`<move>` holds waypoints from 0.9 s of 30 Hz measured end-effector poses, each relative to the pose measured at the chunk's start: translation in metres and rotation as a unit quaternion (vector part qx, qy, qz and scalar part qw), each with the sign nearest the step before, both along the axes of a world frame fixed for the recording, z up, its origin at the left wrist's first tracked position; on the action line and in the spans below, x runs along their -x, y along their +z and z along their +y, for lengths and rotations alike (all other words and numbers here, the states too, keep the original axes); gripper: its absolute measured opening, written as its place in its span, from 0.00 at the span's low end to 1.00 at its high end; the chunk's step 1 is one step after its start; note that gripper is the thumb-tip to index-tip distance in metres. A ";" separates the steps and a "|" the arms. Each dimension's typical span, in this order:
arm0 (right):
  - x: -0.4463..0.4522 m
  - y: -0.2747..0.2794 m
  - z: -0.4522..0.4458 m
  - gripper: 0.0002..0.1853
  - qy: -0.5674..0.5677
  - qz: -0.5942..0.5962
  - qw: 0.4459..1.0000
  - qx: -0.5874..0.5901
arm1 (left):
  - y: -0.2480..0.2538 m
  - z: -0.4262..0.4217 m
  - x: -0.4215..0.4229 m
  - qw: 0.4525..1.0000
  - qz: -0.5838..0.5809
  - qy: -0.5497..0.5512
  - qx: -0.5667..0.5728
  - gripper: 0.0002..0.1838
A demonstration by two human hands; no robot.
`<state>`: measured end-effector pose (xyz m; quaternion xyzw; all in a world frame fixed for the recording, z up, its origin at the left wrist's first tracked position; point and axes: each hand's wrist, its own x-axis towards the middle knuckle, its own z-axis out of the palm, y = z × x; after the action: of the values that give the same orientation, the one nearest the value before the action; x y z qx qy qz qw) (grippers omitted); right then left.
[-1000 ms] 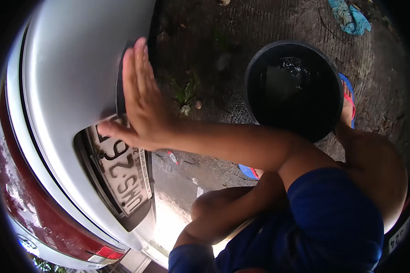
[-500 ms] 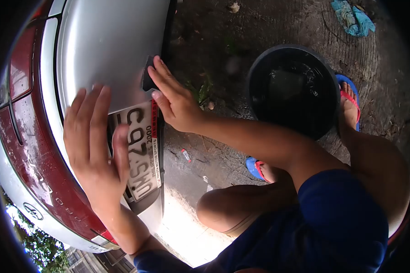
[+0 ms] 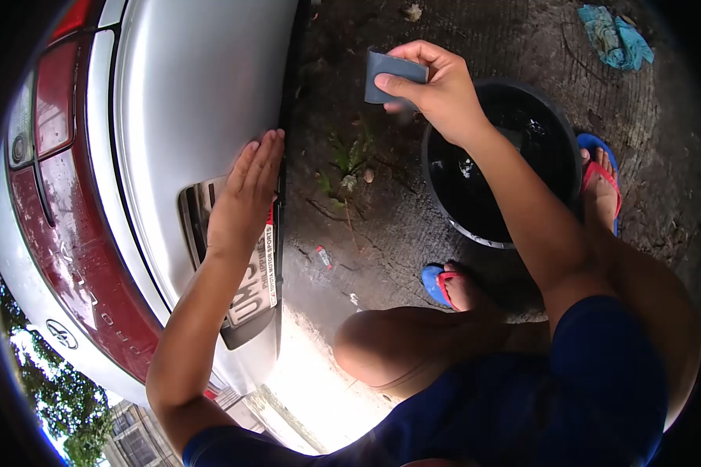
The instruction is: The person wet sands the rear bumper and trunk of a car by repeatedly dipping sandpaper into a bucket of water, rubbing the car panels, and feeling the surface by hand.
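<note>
In my right hand is a grey folded piece of sandpaper, pinched between thumb and fingers. That hand is raised off the car, over the ground beside the bucket's rim. My left hand lies flat with its fingers extended on the lower edge of the silver bumper, partly covering the licence plate. A black bucket holding dark water stands below my right forearm, which hides part of it.
The car's red rear panel and tail light are at left. A blue-green cloth lies on the ground at the top right. Small weeds grow between car and bucket. My feet wear blue slippers.
My right hand has lifted off the bumper with the sandpaper and moved right, toward the bucket. My left hand has come down from above the bumper to rest by the plate.
</note>
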<state>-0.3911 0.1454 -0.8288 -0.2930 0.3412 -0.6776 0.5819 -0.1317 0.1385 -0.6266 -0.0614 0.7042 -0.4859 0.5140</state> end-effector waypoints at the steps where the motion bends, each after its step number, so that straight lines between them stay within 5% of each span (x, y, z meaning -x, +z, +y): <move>1: 0.010 -0.003 0.000 0.12 0.041 0.053 0.998 -0.004 | 0.004 0.001 0.001 1.000 -0.004 -0.002 -0.003 0.46; 5: 0.036 -0.004 0.007 0.10 0.351 0.147 0.924 -0.027 | 0.005 -0.005 0.014 0.998 0.041 0.046 -0.024 0.46; 10: 0.032 -0.028 0.012 0.32 0.529 0.290 0.793 -0.083 | -0.010 -0.027 0.039 0.993 0.108 0.054 0.004 0.47; 14: 0.046 -0.061 0.018 0.27 0.574 0.203 0.781 -0.140 | -0.003 -0.017 0.025 0.997 0.074 0.038 0.001 0.42; 18: 0.065 -0.086 0.017 0.25 0.568 0.331 0.715 -0.239 | 0.025 0.004 -0.004 0.994 0.086 0.056 -0.040 0.39; 21: 0.059 -0.152 0.024 0.26 0.488 0.355 0.718 -0.346 | 0.055 0.012 -0.014 0.989 0.131 0.054 0.050 0.42; 23: 0.057 -0.158 0.028 0.24 0.410 0.352 0.726 -0.425 | 0.077 0.020 -0.006 0.935 0.308 0.159 0.076 0.43; 26: 0.062 -0.134 0.022 0.21 0.482 0.389 0.720 -0.311 | 0.108 0.029 -0.014 0.888 0.424 0.127 0.128 0.37; 27: 0.061 -0.089 0.023 0.20 0.461 0.369 0.770 -0.242 | 0.111 0.032 -0.024 0.870 0.462 0.135 0.103 0.37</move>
<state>-0.4517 0.1683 -0.9179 -0.4920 0.5066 -0.0629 0.7052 -0.1074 0.1703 -0.5152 -0.4262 0.7919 -0.3980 0.1811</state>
